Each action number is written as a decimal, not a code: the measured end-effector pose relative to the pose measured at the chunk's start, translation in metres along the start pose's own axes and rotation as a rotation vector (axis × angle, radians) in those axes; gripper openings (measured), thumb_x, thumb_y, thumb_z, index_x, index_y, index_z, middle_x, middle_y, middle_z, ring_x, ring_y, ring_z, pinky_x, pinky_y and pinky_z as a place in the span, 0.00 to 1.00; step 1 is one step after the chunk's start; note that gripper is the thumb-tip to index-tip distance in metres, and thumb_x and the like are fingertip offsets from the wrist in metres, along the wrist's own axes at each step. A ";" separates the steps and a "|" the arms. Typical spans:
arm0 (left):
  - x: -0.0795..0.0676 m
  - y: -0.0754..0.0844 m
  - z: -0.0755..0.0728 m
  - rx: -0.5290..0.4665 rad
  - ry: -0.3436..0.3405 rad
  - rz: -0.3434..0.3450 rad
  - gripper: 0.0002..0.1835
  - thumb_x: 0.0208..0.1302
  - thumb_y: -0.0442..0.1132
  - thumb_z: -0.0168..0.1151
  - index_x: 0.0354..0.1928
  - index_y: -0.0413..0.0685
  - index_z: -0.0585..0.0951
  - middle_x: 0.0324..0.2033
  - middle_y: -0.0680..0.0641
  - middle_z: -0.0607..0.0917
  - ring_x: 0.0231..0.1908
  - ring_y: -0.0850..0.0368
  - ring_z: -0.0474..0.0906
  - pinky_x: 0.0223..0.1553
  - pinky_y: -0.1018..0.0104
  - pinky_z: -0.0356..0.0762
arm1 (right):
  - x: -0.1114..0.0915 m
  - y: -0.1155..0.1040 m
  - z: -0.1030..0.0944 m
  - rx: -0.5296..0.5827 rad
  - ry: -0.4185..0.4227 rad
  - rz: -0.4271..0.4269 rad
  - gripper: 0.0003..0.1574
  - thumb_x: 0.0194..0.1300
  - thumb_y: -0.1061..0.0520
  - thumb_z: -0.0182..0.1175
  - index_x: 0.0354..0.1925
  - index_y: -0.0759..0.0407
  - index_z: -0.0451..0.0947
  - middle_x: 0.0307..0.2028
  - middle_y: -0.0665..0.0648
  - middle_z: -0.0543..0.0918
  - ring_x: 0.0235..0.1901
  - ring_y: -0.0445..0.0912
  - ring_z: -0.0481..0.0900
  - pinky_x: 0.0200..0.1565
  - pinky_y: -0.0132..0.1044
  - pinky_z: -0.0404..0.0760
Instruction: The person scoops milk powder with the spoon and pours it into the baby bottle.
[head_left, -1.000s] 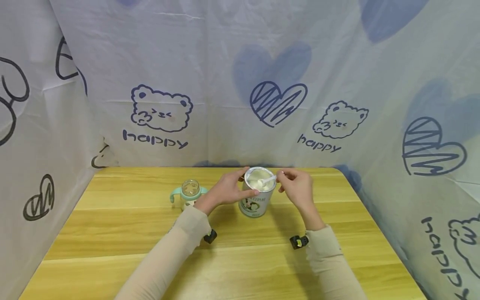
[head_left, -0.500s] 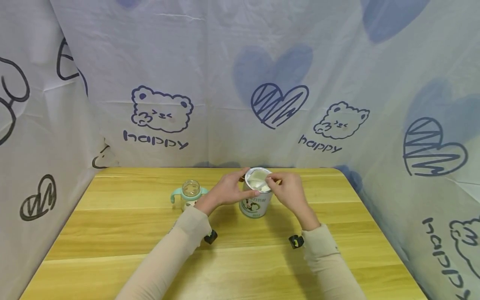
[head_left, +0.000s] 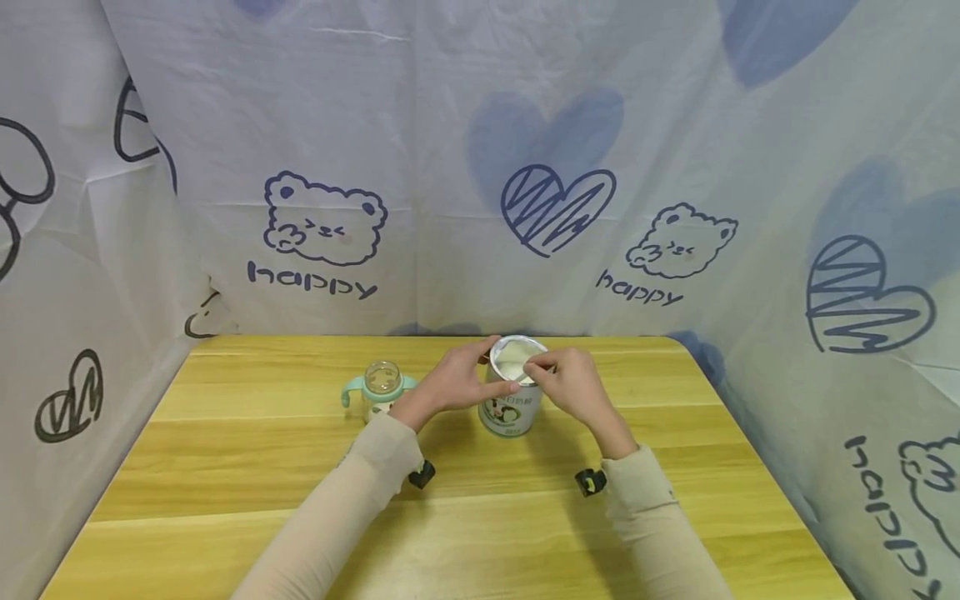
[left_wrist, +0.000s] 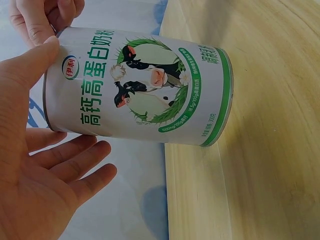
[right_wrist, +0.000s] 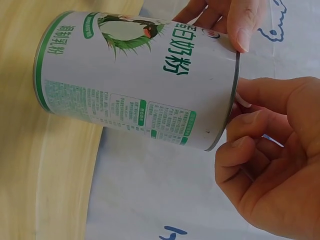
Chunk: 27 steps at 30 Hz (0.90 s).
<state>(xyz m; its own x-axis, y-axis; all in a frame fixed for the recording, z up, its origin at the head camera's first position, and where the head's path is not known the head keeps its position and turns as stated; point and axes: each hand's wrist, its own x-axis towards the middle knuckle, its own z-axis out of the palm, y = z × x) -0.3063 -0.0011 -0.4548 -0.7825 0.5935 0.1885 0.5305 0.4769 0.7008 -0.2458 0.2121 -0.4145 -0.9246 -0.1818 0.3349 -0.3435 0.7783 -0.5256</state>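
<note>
A white and green milk powder can point(head_left: 512, 414) stands upright on the table with its top open and pale powder inside. My left hand point(head_left: 456, 379) holds it near the rim, the thumb on the near side and fingers on the far left side. In the left wrist view, a cow picture marks the can's front. Over the can's mouth, my right hand point(head_left: 572, 385) pinches the handle of a white scoop point(right_wrist: 243, 101). The scoop's bowl is hidden down in the can.
A clear baby bottle point(head_left: 382, 380) with mint-green handles and no cap stands left of the can, partly behind my left wrist. The wooden table point(head_left: 495, 533) ends at a printed cloth point(head_left: 450, 167) behind it.
My right hand has moved left, from beside the rim to over the can's mouth. The scoop's bowl, seen above the powder before, is now out of sight. The left hand has stayed put.
</note>
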 end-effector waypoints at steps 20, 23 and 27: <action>0.001 0.001 0.000 0.010 -0.010 0.003 0.50 0.66 0.63 0.71 0.82 0.46 0.62 0.70 0.43 0.79 0.65 0.45 0.79 0.67 0.46 0.79 | -0.001 0.001 0.001 0.140 0.073 0.184 0.13 0.71 0.58 0.66 0.44 0.66 0.91 0.31 0.62 0.90 0.20 0.41 0.74 0.24 0.31 0.74; 0.000 0.001 0.000 0.003 -0.009 0.010 0.50 0.66 0.62 0.71 0.81 0.46 0.63 0.69 0.43 0.80 0.65 0.44 0.80 0.66 0.46 0.80 | -0.001 0.002 0.001 0.162 0.135 0.212 0.14 0.71 0.57 0.65 0.44 0.66 0.91 0.31 0.63 0.90 0.19 0.43 0.77 0.22 0.31 0.76; 0.000 0.001 -0.001 -0.008 0.000 0.020 0.49 0.65 0.61 0.72 0.80 0.47 0.65 0.67 0.43 0.81 0.64 0.45 0.80 0.66 0.46 0.80 | -0.001 0.002 -0.001 0.189 0.196 0.240 0.15 0.71 0.55 0.65 0.45 0.65 0.91 0.32 0.65 0.91 0.18 0.47 0.80 0.20 0.32 0.76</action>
<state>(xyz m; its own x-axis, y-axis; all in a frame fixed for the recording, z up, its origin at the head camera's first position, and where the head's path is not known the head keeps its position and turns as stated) -0.3064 -0.0010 -0.4538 -0.7719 0.6028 0.2021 0.5431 0.4600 0.7024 -0.2453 0.2141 -0.4148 -0.9394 0.1255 0.3190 -0.1622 0.6569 -0.7363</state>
